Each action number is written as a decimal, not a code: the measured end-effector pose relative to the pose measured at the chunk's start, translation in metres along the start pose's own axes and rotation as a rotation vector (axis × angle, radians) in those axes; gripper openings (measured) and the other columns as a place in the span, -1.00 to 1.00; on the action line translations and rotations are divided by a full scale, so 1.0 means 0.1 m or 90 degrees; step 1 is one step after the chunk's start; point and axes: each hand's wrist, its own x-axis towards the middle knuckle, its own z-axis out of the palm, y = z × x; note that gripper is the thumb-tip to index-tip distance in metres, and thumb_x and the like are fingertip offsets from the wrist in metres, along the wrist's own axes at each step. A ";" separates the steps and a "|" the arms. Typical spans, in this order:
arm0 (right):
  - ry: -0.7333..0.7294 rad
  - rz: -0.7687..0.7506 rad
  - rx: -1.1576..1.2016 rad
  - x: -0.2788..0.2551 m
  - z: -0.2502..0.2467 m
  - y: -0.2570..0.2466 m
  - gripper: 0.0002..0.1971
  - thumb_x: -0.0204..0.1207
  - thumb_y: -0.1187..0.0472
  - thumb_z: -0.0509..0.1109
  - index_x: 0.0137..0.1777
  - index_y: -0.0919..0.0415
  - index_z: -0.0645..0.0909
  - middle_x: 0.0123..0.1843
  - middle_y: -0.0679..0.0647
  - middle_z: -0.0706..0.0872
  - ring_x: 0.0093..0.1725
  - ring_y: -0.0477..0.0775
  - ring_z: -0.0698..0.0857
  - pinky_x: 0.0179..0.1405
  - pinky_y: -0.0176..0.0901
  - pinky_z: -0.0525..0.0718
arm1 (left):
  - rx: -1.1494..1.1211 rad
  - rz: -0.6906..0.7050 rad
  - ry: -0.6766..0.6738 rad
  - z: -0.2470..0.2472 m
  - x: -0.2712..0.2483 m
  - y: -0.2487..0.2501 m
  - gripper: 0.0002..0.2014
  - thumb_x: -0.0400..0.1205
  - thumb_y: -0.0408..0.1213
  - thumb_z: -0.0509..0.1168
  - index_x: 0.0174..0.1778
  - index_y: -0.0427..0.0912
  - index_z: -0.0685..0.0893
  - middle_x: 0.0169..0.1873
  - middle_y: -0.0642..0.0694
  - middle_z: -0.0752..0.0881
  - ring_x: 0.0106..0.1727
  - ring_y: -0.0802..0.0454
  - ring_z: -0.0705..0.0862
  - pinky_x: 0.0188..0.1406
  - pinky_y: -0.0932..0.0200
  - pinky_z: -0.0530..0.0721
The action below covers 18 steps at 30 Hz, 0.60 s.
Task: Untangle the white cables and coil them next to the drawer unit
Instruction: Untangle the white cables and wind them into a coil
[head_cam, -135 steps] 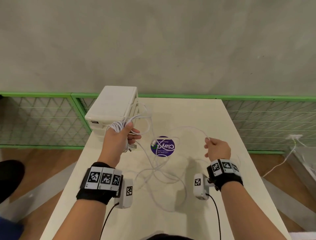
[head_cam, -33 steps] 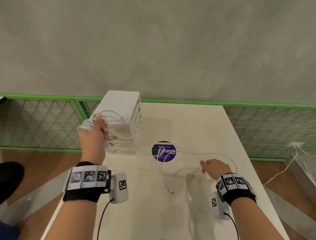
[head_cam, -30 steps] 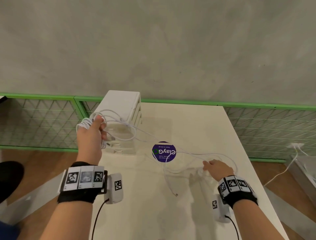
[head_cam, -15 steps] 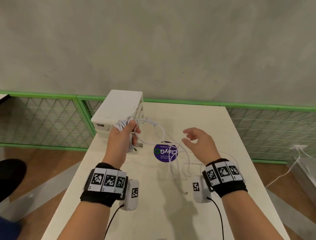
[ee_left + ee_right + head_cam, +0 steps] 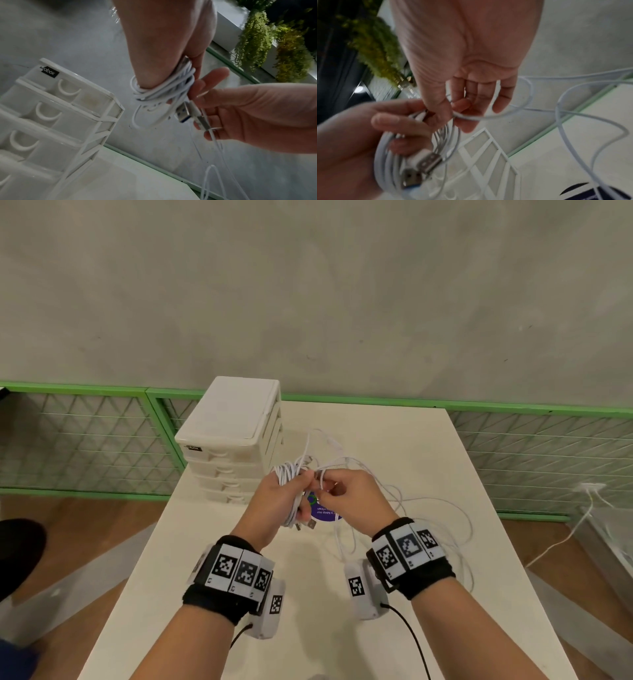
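The white cables [image 5: 291,474] are partly gathered into a bundle of loops held above the table [image 5: 428,446], just to the right of the drawer unit [image 5: 233,419]. The left hand [image 5: 274,501] grips this bundle, its fingers curled round the loops (the left wrist view shows the strands wrapped over the edge of the hand [image 5: 164,44]). Two USB plugs [image 5: 184,113] hang out of the bundle at its lower end, close to the palm. The right hand [image 5: 349,494] meets the left one, thumb and fingers pinching a loose strand right beside the bundle; in the right wrist view the strand bends through the curled fingers [image 5: 474,97]. From there the slack runs off to the right and lies in wide, loose curves [image 5: 455,515] on the tabletop, reaching toward the near right edge. A round purple sticker [image 5: 323,513] on the table shows just beneath the hands. Both wrists wear black bands with square printed markers [image 5: 239,571]. Behind the table runs a green-framed mesh fence [image 5: 85,440] under a grey wall [image 5: 308,285].
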 end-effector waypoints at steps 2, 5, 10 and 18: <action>0.012 0.020 -0.024 0.00 0.02 0.05 -0.75 0.34 0.20 0.25 -0.08 0.28 0.68 -0.23 0.21 0.74 -0.29 0.11 0.65 -0.14 0.03 0.67 | 0.031 -0.008 0.009 0.03 0.02 -0.01 -0.76 0.71 -0.20 0.22 -0.06 -0.32 0.68 -0.25 -0.54 0.72 -0.66 -0.03 0.51 -0.54 0.16 0.44; -0.036 0.058 -0.076 -0.02 -0.03 0.06 -0.71 0.49 0.24 0.20 0.06 0.13 0.74 -0.01 0.09 0.80 -0.10 0.08 0.70 0.04 -0.03 0.67 | 0.011 -0.011 0.065 0.02 0.06 0.00 -0.74 0.72 -0.22 0.19 -0.01 -0.31 0.71 -0.56 -0.02 0.73 -0.72 0.10 0.48 -0.65 0.28 0.40; -0.059 0.055 0.098 -0.12 -0.09 -0.04 -0.61 0.52 0.51 0.13 -0.11 0.20 0.79 -0.26 -0.07 0.77 -0.26 -0.30 0.66 -0.17 -0.48 0.54 | -0.061 -0.028 0.166 -0.04 0.19 -0.12 -0.77 0.69 -0.17 0.24 0.01 -0.27 0.68 -0.51 -0.11 0.72 -0.64 -0.01 0.58 -0.43 0.02 0.50; -0.071 -0.051 0.267 -0.06 -0.18 -0.35 -0.60 0.48 0.52 0.09 -0.33 0.19 0.70 -0.07 0.17 0.82 0.14 0.08 0.73 0.12 -0.19 0.65 | -0.079 0.004 -0.001 0.13 0.06 -0.10 -0.81 0.75 -0.27 0.14 -0.07 -0.29 0.59 -0.40 -0.25 0.69 -0.67 0.04 0.55 -0.73 0.28 0.47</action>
